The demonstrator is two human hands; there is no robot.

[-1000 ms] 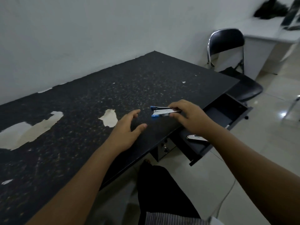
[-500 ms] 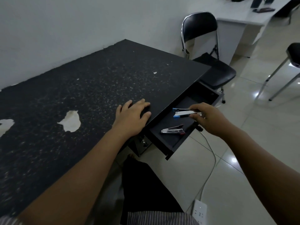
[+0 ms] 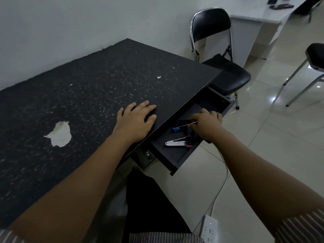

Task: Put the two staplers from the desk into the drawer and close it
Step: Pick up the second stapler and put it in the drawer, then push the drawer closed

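The black drawer [image 3: 177,159] stands pulled out from under the desk's right front edge. A silver stapler with red tips [image 3: 178,143] lies on the drawer floor near its front. My right hand [image 3: 205,126] is down inside the drawer, its fingers closed on the rear of a stapler with blue tips [image 3: 182,125], which is low over the drawer floor behind the first one. My left hand [image 3: 136,120] lies flat, palm down, on the dark speckled desk top [image 3: 87,95] close to its front edge, holding nothing.
A black folding chair [image 3: 226,72] stands just beyond the open drawer. A second chair [image 3: 313,60] and a white desk [image 3: 259,20] are at the right back. A white power strip [image 3: 209,228] and its cable lie on the tiled floor. A lock [image 3: 148,155] sits beneath the desk.
My right hand carried the blue-tipped stapler off the desk top, over the edge and down into the drawer. My left hand settled flat near the desk's edge.
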